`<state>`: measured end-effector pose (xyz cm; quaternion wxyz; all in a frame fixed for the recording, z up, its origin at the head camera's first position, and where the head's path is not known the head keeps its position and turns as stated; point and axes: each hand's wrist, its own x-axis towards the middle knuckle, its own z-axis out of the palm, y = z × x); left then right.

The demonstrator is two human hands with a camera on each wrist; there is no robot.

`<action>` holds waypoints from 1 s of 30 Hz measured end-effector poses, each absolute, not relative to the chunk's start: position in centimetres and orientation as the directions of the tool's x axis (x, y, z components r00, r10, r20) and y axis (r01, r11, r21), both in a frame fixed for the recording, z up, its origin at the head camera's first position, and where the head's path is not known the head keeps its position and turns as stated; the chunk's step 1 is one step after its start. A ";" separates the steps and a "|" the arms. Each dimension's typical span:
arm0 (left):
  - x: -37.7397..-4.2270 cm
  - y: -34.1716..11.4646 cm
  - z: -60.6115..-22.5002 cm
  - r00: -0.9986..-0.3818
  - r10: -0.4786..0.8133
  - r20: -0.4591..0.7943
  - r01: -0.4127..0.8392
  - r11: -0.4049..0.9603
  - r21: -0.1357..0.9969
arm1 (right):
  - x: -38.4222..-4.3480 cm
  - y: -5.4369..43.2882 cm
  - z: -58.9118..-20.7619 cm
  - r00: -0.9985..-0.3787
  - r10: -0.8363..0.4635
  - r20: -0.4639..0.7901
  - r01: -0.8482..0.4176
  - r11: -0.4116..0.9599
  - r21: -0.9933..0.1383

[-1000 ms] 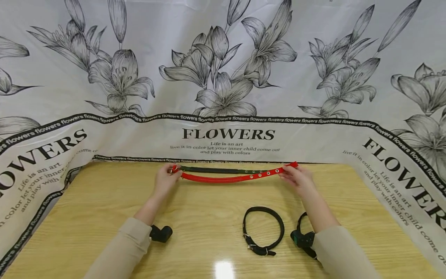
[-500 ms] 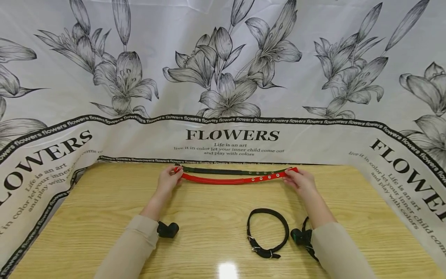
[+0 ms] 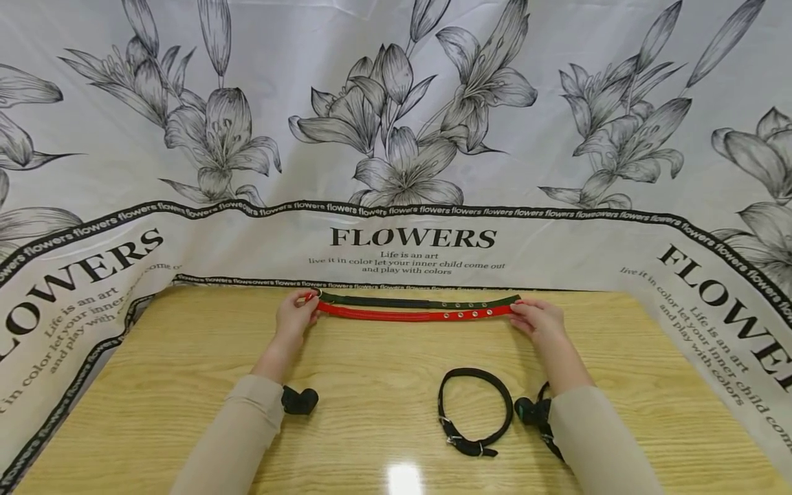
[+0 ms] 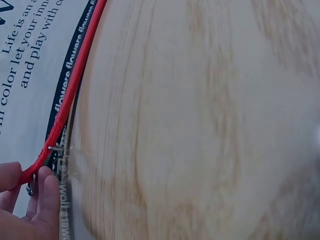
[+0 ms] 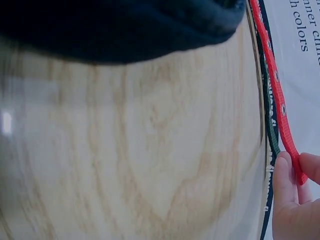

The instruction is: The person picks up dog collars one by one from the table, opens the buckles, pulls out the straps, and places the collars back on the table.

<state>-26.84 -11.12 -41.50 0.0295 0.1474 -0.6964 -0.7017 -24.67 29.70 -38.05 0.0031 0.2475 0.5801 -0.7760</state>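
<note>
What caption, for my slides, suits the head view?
Left hand and right hand hold a red strap by its ends, green strap behind.

In the head view we see bright, even light, with only faint, soft shadows on the wooden tabletop [image 3: 371,371]. It seems to fall from above: a white glare patch [image 3: 404,479] burns out the wood at the bottom centre. The large lettering [image 3: 413,238] reads clearly, and we find the red collar [image 3: 377,315] vivid in all three views. Both wrist views look dimmer, cooler and softer to us; the wood grain [image 5: 165,130] smears. We notice a pale reflection [image 4: 317,135] at the left wrist view's right edge, and in the right wrist view a dark, blurred shape [image 5: 125,30] across the upper left.
</note>
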 end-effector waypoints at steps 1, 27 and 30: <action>-26.9 -11.1 -41.5 -0.954 -0.251 -0.162 -0.160 -0.025 0.987 | -24.7 29.8 -38.0 -0.875 0.282 -0.393 0.298 -0.325 -0.898; -26.9 -10.8 -42.0 -0.960 -0.274 -0.052 -0.062 0.028 0.998 | -25.4 29.9 -37.0 -0.823 0.369 -0.432 0.332 -0.305 -0.893; -26.8 -11.0 -41.8 -0.962 -0.271 -0.001 -0.036 0.124 0.992 | -25.1 30.0 -36.8 -0.818 0.408 -0.406 0.319 -0.265 -0.910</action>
